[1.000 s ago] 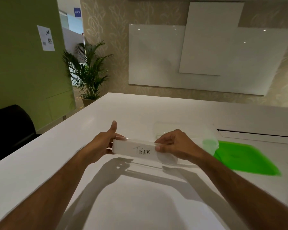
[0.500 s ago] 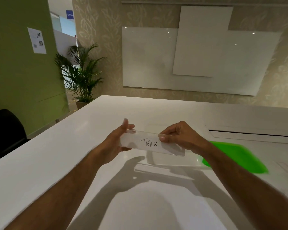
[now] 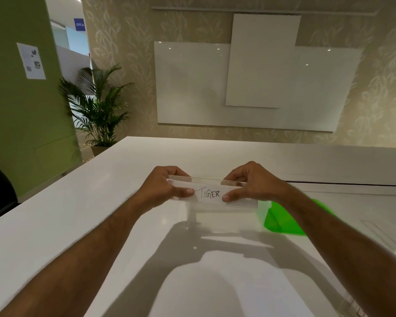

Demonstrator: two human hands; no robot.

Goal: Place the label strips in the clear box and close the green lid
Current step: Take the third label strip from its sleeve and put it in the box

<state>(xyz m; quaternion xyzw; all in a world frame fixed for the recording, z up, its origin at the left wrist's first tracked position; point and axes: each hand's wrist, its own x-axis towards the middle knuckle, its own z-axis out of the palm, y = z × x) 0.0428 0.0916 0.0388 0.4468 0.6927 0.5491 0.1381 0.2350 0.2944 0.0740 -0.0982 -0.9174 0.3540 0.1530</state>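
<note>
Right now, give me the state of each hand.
Left hand: closed on the label strip.
Right hand: closed on the same strip's other end.

"TIGER" handwritten on the label strip (image 3: 209, 194); "OTCA" on blue sign (image 3: 79, 24)

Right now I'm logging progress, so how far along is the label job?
Nothing looks finished yet. In hand: the left hand and right hand hold the strip marked TIGER by its ends, above the white table. The clear box shows only faintly beneath it, and I cannot tell if it holds any strips. Left: lay the strip in, then fit the green lid, which lies off to the right.
</note>
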